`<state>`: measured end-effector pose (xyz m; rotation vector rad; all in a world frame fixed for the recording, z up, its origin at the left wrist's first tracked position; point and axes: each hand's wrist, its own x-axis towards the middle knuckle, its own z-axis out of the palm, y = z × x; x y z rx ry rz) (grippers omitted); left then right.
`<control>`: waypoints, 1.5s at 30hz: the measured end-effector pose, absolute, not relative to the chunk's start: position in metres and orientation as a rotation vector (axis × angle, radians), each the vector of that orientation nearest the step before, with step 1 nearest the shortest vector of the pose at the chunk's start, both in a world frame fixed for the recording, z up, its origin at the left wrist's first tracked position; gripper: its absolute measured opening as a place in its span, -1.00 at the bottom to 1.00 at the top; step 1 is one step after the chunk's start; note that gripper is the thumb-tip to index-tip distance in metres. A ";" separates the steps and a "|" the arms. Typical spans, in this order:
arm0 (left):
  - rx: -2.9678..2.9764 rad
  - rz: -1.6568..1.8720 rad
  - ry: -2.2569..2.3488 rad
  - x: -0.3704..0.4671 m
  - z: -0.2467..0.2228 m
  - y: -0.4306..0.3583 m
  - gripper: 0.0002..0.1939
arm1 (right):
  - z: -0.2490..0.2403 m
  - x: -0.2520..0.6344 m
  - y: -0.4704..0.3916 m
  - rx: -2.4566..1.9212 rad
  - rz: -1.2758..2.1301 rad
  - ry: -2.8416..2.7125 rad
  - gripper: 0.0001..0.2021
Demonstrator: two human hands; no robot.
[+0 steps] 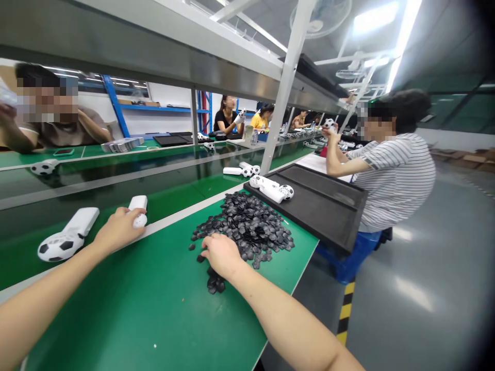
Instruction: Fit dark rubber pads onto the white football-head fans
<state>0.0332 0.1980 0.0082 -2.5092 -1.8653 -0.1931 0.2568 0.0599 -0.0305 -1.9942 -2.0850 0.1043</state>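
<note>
White unit [138, 203] is at the green belt's [176, 198] near edge, grasped by the left hand [120, 228]. Right hand [221, 254] bends over black pieces [253, 221], hold unclear. Piece-picking appears underway; next move likely requires a single-piece pinch.

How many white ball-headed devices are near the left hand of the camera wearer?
2. The patterned device lies to the left of the left hand; the plainer device is at that hand, which hides part of it.
</note>
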 end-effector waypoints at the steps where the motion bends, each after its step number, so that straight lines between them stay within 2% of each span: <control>1: -2.531 -0.164 -1.836 0.032 0.012 0.183 -0.59 | -0.030 0.258 0.059 -2.011 0.108 -2.086 -0.87; 7: -2.801 0.166 -1.586 0.014 0.028 0.062 -0.57 | -0.026 0.263 0.053 -1.966 0.180 -2.124 -0.87; 11: -3.054 0.259 -1.155 0.011 0.031 0.027 -0.32 | -0.025 0.264 0.052 -1.932 0.195 -2.135 -0.91; 14: -3.051 0.154 -0.783 0.016 0.031 0.033 -0.43 | -0.026 0.263 0.051 -1.907 0.183 -2.149 -0.92; 16: -3.128 0.163 -0.713 0.021 0.027 0.041 -0.47 | -0.028 0.263 0.051 -1.852 0.211 -2.141 -0.92; 19: -3.136 0.138 -0.956 0.026 0.016 0.045 -0.39 | -0.029 0.264 0.051 -1.746 0.312 -2.116 -0.92; 23: -2.924 0.001 -1.430 0.031 -0.002 0.041 -0.40 | -0.024 0.264 0.050 -1.591 0.427 -2.154 -0.88; 30: -2.881 -0.073 -1.714 0.046 -0.005 0.041 -0.28 | -0.012 0.246 0.037 -1.010 0.640 -2.018 -0.91; 37: -2.916 -0.117 -1.756 0.047 -0.003 0.041 -0.33 | -0.014 0.239 0.030 -0.971 0.564 -2.130 -0.92; 45: -2.965 -0.178 -1.806 0.045 -0.001 0.044 -0.43 | -0.010 0.239 0.024 -1.084 0.485 -2.313 -0.82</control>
